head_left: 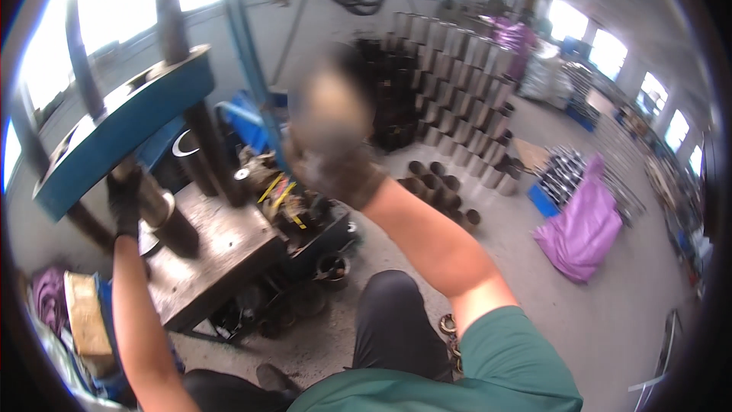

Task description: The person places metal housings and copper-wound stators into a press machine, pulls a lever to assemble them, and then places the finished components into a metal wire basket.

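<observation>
My left hand [125,202], in a dark glove, curls against the upper part of a metal cylinder [153,198] under the blue crossbeam [133,126] of a press. Its fingertips are partly hidden. Below the cylinder stands a darker metal tube [181,236] on the steel table [217,252]. My right hand [335,172], gloved too, is raised at arm's length to the right of the press. It closes on a badly blurred round piece [333,103], pale in the middle and dark at the edge, whose kind I cannot make out.
Thick steel columns [204,141] rise from the press table. A dark bin [305,233] of scrap stands beside it. Stacked metal tubes [457,84] line the back wall, with shorter tubes [435,183] on the floor. Right of them are a blue crate [543,200] of metal parts and a purple sack [583,229].
</observation>
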`<act>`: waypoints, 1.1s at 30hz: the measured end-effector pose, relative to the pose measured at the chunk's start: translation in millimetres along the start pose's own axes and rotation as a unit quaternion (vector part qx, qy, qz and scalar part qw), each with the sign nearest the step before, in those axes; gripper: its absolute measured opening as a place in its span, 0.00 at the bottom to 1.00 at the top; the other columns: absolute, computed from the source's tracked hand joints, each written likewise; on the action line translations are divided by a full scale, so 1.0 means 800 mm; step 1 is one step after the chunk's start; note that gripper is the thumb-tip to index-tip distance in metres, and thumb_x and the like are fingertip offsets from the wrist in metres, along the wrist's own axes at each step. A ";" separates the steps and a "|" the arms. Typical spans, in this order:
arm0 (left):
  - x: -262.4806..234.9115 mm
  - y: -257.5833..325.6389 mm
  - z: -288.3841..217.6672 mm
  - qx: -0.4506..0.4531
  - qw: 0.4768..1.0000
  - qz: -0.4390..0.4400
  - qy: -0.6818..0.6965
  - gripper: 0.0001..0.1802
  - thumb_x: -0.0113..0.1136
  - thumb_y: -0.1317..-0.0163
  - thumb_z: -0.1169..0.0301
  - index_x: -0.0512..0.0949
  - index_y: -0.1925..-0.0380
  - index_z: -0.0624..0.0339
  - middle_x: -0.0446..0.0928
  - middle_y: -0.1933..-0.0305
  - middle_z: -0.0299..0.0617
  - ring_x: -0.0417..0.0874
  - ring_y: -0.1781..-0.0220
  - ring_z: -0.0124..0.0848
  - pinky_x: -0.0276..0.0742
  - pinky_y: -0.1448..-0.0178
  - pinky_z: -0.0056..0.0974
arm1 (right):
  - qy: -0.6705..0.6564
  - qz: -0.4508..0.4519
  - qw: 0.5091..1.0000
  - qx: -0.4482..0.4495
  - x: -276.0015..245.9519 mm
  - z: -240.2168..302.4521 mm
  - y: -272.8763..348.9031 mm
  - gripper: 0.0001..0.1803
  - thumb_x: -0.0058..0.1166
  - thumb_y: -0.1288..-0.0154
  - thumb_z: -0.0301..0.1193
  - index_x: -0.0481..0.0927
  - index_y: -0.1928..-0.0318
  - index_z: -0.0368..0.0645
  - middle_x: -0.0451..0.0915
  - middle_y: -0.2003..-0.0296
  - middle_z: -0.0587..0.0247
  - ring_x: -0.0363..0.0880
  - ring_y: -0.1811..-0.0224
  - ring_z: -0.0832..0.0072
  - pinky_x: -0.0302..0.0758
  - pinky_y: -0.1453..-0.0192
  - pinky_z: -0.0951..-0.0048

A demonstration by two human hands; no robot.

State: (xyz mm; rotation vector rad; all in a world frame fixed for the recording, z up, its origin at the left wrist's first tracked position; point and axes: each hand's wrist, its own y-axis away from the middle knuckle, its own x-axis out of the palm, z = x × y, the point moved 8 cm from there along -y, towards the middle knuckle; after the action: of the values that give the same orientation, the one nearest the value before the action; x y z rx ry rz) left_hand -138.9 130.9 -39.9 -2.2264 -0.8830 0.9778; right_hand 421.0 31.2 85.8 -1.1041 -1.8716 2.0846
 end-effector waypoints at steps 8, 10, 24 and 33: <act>-0.027 -0.016 -0.056 -0.026 0.984 0.024 -0.175 0.47 0.75 0.36 0.50 0.68 0.26 0.67 0.75 0.26 0.59 0.74 0.23 0.53 0.67 0.19 0.47 | 0.102 0.176 0.959 0.198 0.044 -0.082 -0.054 0.12 0.58 0.29 0.36 0.88 0.57 0.42 0.88 0.60 0.46 0.89 0.53 0.51 0.86 0.46 0.52; -0.030 -0.020 -0.083 -0.022 0.983 0.035 -0.180 0.47 0.76 0.37 0.51 0.69 0.26 0.67 0.75 0.26 0.59 0.74 0.23 0.53 0.67 0.19 0.47 | 0.095 0.179 0.956 0.211 0.042 -0.084 -0.058 0.24 0.53 0.23 0.50 0.88 0.58 0.40 0.89 0.59 0.45 0.89 0.52 0.50 0.85 0.46 0.50; -0.031 0.238 -0.152 -0.085 0.959 -0.059 0.264 0.39 0.77 0.40 0.76 0.72 0.29 0.61 0.82 0.38 0.47 0.82 0.35 0.39 0.78 0.28 0.43 | 0.202 0.048 0.977 0.056 0.067 -0.101 -0.048 0.22 0.52 0.27 0.46 0.89 0.54 0.41 0.89 0.61 0.45 0.90 0.55 0.51 0.84 0.46 0.50; -0.083 0.289 0.009 -0.180 0.979 -0.092 0.036 0.33 0.72 0.52 0.78 0.81 0.42 0.53 0.84 0.51 0.41 0.84 0.51 0.35 0.83 0.43 0.40 | 0.020 0.176 0.983 0.053 0.022 -0.049 -0.027 0.24 0.56 0.26 0.53 0.87 0.56 0.44 0.86 0.62 0.45 0.87 0.60 0.49 0.81 0.56 0.51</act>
State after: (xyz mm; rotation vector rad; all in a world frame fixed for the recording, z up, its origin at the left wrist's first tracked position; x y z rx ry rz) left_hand -99.5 -63.9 -176.1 -2.4004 -1.2924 0.6890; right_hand 423.2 77.5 99.0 -1.5296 -1.6210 2.2859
